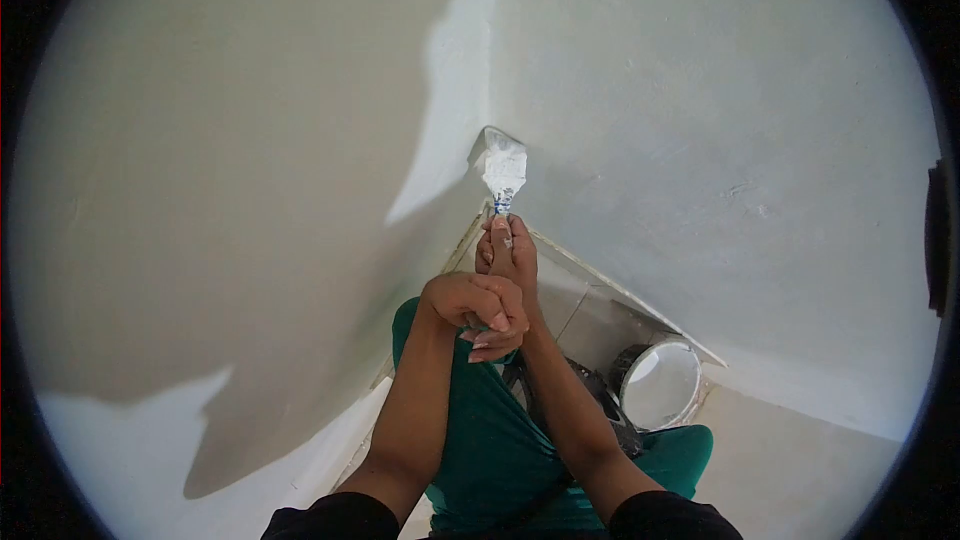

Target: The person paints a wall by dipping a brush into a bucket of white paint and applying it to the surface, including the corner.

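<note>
My right hand (510,248) is closed round the handle of a putty knife (504,168), thumb on top. Its blade carries a thick layer of white putty (505,162) and points up into the corner where two walls meet. My left hand (478,310) lies across my right wrist with its fingers curled in. I see nothing between those fingers, though part of the palm is hidden.
Pale walls (700,100) rise on both sides, with a dark shadow across the left one (270,170). A white bucket (662,386) stands on the tiled floor (575,315) by my right knee. Dark gear (600,395), partly hidden, lies beside it.
</note>
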Tool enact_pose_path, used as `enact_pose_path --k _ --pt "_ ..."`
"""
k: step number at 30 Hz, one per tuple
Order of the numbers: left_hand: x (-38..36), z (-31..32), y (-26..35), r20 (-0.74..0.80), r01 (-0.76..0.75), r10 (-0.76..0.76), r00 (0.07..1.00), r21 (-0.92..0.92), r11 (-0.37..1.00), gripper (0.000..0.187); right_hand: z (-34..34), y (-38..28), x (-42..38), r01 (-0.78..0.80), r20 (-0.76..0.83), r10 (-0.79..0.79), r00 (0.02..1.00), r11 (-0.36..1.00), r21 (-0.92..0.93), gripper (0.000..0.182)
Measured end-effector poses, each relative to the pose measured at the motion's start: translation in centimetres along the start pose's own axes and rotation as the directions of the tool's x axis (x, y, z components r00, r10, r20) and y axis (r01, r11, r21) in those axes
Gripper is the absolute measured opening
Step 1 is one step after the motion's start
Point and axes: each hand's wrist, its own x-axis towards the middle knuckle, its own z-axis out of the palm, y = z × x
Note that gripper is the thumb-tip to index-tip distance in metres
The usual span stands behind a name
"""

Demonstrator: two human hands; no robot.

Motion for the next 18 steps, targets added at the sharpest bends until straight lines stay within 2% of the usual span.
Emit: enact_pose_path --k 1,4,6,10,13,16,18 --pt "0.1 0.0 0.0 0.061 -0.022 0.024 0.998 -0.041 0.999 0.03 -0.1 -0.2 -0.2 0.037 0.014 -0.036 0.999 0.998 -0.043 0.024" --pt "-0.1 -0.3 0.2 0.013 0.043 -0.043 0.999 0.014 0.999 0.03 -1.2 0.8 0.4 0.207 0.033 -0.206 0.978 0.932 -0.296 0.029" --pt "-0.1 -0.3 0.2 -0.014 0.032 -0.032 0.999 0.0 0.999 0.03 -1.5 1.9 1.2 0.273 -0.001 -0.309 0.951 0.843 -0.463 0.03" --pt "0.0 -0.2 0.6 -0.085 0.096 -0.095 0.992 0.014 0.995 0.029 -3.6 5.8 3.9 0.296 0.002 -0.402 0.916 0.672 -0.679 0.02" --pt "0.9 0.0 0.9 -0.119 0.027 -0.029 0.993 -0.018 0.999 0.029 -4.6 8.6 4.9 0.206 -0.05 -0.317 0.947 0.72 -0.662 0.02" --pt "1.0 -0.5 0.8 -0.088 0.051 -0.052 0.995 -0.01 0.999 0.029 -5.4 10.8 5.0 0.082 -0.08 -0.179 0.981 0.742 -0.665 0.02" --pt "1.1 -0.7 0.6 -0.08 0.066 -0.067 0.995 -0.008 0.998 0.028 -5.7 12.2 4.9 0.15 -0.068 -0.243 0.968 0.769 -0.622 0.02"
